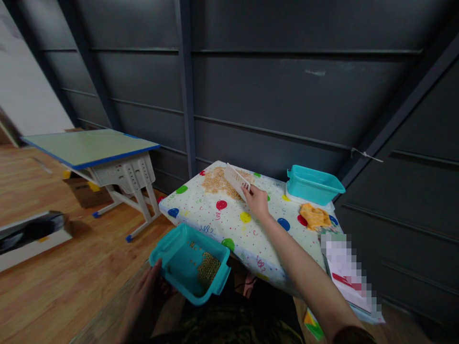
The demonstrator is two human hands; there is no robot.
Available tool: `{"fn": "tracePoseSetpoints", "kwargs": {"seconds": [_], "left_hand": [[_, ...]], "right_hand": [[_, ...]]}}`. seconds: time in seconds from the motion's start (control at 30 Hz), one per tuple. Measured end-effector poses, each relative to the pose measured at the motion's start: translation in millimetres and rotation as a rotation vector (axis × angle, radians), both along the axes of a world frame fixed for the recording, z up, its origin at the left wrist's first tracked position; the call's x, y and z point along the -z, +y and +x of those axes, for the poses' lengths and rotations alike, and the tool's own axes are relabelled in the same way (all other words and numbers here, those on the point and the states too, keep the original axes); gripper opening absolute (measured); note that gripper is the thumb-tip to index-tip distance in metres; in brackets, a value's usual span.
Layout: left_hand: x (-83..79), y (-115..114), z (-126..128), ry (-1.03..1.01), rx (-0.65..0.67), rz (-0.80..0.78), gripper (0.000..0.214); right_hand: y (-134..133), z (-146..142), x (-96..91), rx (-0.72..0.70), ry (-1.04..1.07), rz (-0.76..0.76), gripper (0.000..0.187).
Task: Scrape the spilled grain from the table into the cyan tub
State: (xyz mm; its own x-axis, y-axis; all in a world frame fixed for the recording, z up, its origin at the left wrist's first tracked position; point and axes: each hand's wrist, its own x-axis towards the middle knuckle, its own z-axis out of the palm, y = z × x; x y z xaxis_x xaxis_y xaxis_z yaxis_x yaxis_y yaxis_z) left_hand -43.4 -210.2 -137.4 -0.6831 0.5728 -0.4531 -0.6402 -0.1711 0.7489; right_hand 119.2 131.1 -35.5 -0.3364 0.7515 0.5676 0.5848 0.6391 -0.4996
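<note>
My right hand [257, 200] grips one end of a flat white slotted plastic piece [235, 178], held tilted on edge over the table. Its far part stands among a spread of small tan beans or grains [215, 181] on the balloon-patterned tablecloth [201, 208]. At the front edge of the table, my left hand [152, 282] is closed on the left rim of a teal plastic basin [179, 270]. Inside it, round beans [209, 270] are heaped toward the right side, with a few scattered farther back. Part of the left hand's fingers is hidden under the basin.
A second teal basin [311, 184] sits at the table's back right, with a crumpled orange cloth [313, 216] before it. Papers [346, 272] lie at the right edge. A green-topped desk [89, 148] and an open box [36, 239] stand left. A dark panelled wall [268, 95] rises behind.
</note>
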Motion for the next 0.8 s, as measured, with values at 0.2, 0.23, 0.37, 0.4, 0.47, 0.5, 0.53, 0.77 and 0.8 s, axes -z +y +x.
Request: {"fn": "tracePoseSetpoints", "kwargs": {"seconds": [0.2, 0.23, 0.37, 0.4, 0.47, 0.5, 0.53, 0.77, 0.8], "left_hand": [[9.1, -1.9, -2.8, 0.003, 0.001, 0.000, 0.039], [9.8, -2.0, -2.8, 0.008, 0.001, 0.000, 0.038], [8.9, -2.0, -2.2, 0.013, 0.011, -0.006, 0.041], [7.8, -1.8, -1.8, 0.011, 0.004, -0.007, 0.041], [5.5, -1.4, -0.8, 0.011, -0.006, -0.001, 0.043], [4.4, -1.3, -0.2, 0.013, -0.007, 0.001, 0.044], [3.7, -1.2, 0.2, 0.015, -0.004, 0.003, 0.045], [6.1, -1.1, -0.6, 0.022, 0.017, 0.014, 0.051], [5.9, -0.8, -0.5, 0.021, 0.015, 0.015, 0.051]], "right_hand": [[-3.1, 0.0, 2.1, -0.015, 0.009, -0.002, 0.033], [-3.7, -0.1, 2.3, -0.023, 0.013, -0.005, 0.032], [-5.5, -0.6, 1.9, -0.038, 0.023, -0.013, 0.031], [-5.9, -0.6, 1.4, -0.038, 0.021, -0.015, 0.031], [-6.4, -0.4, 0.3, -0.042, 0.014, -0.022, 0.031], [-6.6, -0.1, -0.3, -0.045, 0.010, -0.025, 0.031], [-6.8, 0.2, -0.8, -0.045, 0.008, -0.027, 0.031], [-6.9, 2.4, -2.5, -0.067, 0.031, -0.040, 0.035], [-6.8, 2.5, -2.6, -0.073, 0.035, -0.043, 0.035]]}}
